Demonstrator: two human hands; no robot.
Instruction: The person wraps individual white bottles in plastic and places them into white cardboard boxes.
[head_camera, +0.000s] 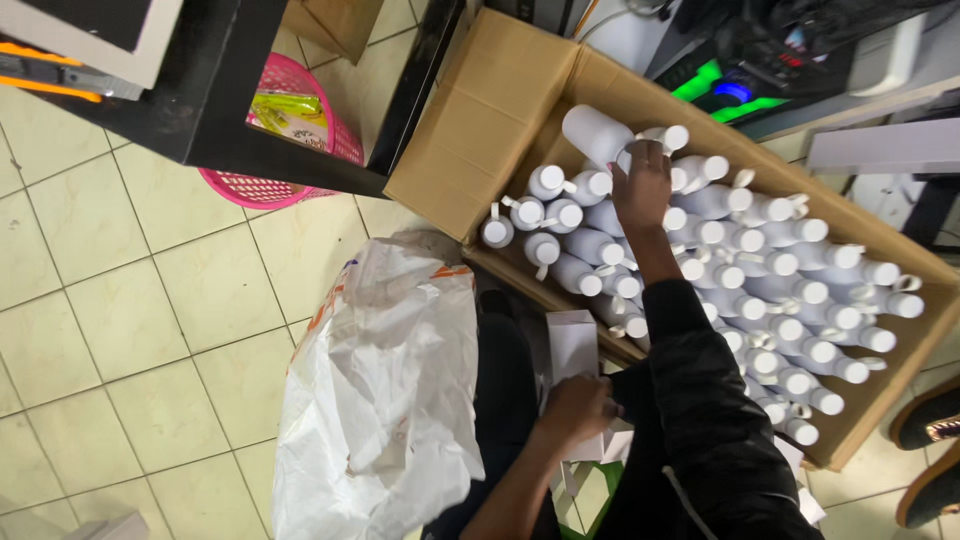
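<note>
This looks like a small shop's packing or stock room: a big open brown cardboard carton (500, 110) in the right half of the frame is crammed with identical white plastic bottles (790, 290), a crumpled white plastic sack (380, 390) lies at lower centre, and a pink plastic mesh waste basket (290, 140) stands on the pale tiled floor (130, 330) at upper left.

Tight quarters around a packed cardboard box (500, 100)

White bottles (790, 290) crowd the box wall to wall, leaving gaps only along its 9 o'clock edge. A white sack (380, 390) blocks the 6 o'clock approach; a pink basket (300, 130) and dark table leg (415, 85) close off 10 o'clock. Bare tiled floor (130, 300) lies open at 8 o'clock.
</note>
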